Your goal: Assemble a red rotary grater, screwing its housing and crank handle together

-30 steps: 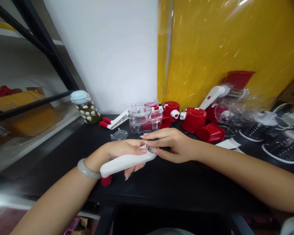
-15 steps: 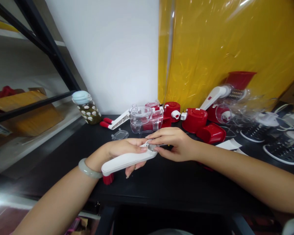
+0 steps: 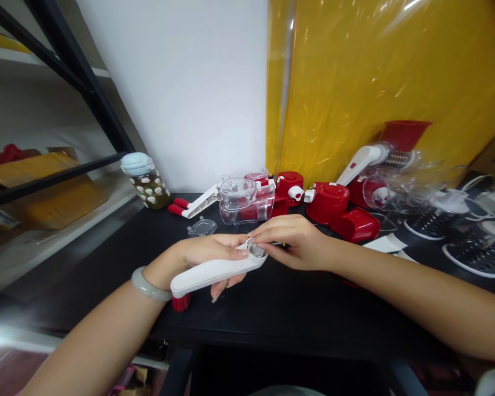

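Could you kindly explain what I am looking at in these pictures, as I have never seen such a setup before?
There is no machine at work here: these are a person's own bare hands. All the pictures come from one camera worn on the head, looking forward and down.

The left hand holds a white handle with a red knob under its near end. The fingers of the right hand are at its other end, by a small round piece; whether they pinch that piece is hard to tell.

Behind them on the black table are clear plastic parts, red parts and, at the left, a patterned bottle with a light blue lid.
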Motion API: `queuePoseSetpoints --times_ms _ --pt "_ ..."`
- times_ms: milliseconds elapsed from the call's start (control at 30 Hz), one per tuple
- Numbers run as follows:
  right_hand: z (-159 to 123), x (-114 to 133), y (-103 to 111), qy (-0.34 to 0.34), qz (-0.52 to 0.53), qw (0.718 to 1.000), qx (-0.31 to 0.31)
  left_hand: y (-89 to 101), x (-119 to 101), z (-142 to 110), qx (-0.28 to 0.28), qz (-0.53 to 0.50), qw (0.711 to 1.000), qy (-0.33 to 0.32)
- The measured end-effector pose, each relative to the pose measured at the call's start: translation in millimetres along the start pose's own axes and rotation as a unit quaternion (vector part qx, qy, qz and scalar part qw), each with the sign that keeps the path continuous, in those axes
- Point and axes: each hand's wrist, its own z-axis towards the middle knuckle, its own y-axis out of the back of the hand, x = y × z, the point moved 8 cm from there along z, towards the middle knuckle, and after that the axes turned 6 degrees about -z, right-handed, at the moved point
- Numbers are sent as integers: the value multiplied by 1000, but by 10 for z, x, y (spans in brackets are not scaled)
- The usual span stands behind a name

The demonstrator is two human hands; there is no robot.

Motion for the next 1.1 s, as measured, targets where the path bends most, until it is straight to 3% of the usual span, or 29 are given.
queuePoseSetpoints --times_ms 1100 --pt "1 -4 6 -16 -2 1000 3 8 3 15 -6 31 999 18"
